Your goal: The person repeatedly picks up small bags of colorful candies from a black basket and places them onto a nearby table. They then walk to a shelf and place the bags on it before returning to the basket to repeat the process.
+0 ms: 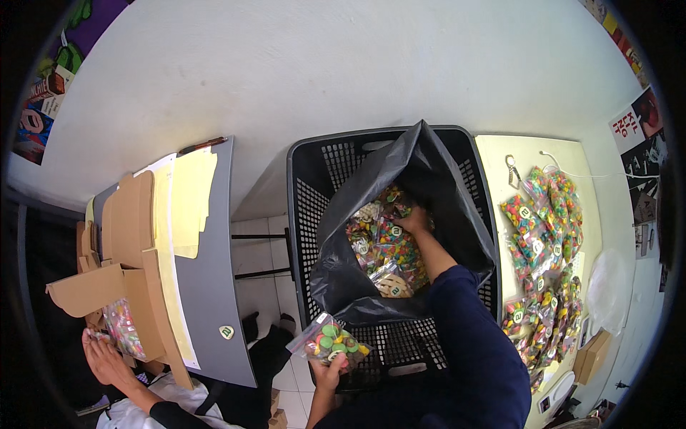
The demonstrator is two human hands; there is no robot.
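Observation:
My left hand [328, 371] grips a clear plastic bag of colourful round candies [335, 343], holding it at the near side of the black plastic crate [293, 214]. A large black garbage bag [370, 171] lines the crate, its mouth spread wide. Deep inside it, my right hand [417, 221] touches the packed candy bags [399, 241]; its fingertips are partly hidden, so a grip cannot be made out. Among those bags lies one of pale, biscuit-like pieces [394, 285]. Several bags carry round stickers.
On the right, a cream table [536, 147] holds many filled candy bags [541, 241] and a wristwatch [512, 169]. To the left, a grey table [214, 300] carries cardboard boxes [128, 214], yellow papers [193, 204] and a pen [203, 145]. Another person's hand [102, 356] touches an open box.

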